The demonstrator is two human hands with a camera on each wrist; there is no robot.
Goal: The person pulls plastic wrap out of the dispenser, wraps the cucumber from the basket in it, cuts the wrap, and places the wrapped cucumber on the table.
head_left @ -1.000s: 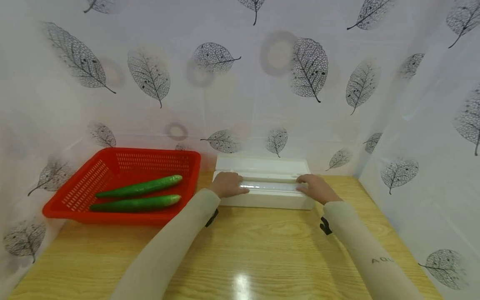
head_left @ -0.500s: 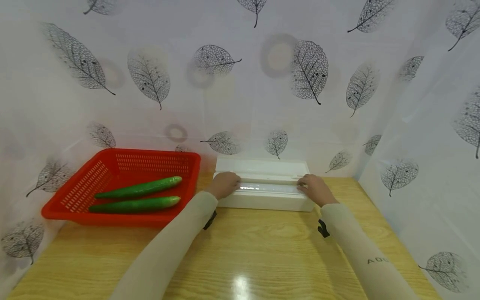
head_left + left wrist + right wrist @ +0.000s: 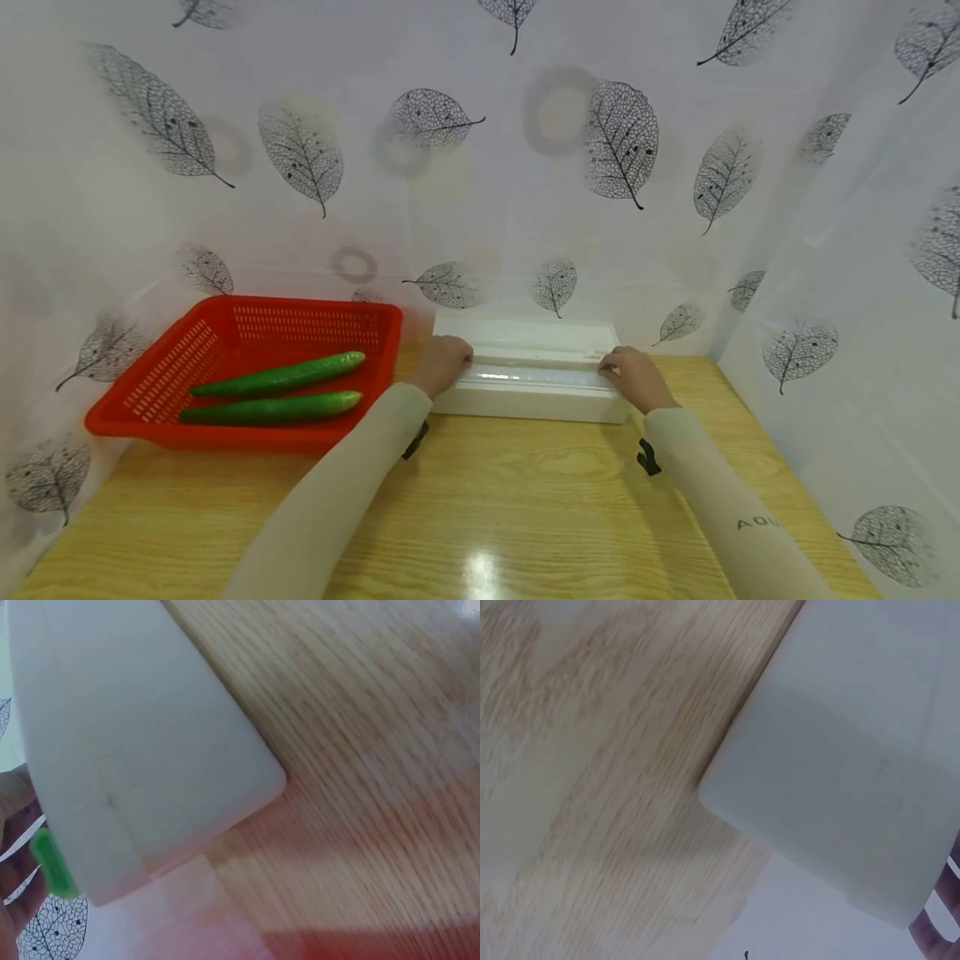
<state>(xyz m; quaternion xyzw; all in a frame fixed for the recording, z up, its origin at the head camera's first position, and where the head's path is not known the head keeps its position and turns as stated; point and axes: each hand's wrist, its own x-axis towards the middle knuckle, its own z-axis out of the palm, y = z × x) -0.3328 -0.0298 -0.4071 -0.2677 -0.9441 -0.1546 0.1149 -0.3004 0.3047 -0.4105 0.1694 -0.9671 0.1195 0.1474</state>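
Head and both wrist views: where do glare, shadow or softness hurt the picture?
Head: bright glare on the near tabletop, highlights along the clear roll; left wrist: surface detail looks soft, with a reddish tint on the lower tabletop; right wrist: shadow across the white box and the tabletop beside it.

The tabletop (image 3: 525, 492) was yellow-brown, with wavy wood lines and a bright shiny spot (image 3: 481, 575) near the front. A red basket (image 3: 112, 423) with little holes sat on the left. A long white box (image 3: 532, 405) sat to its right, near the back, with some tabletop between them.
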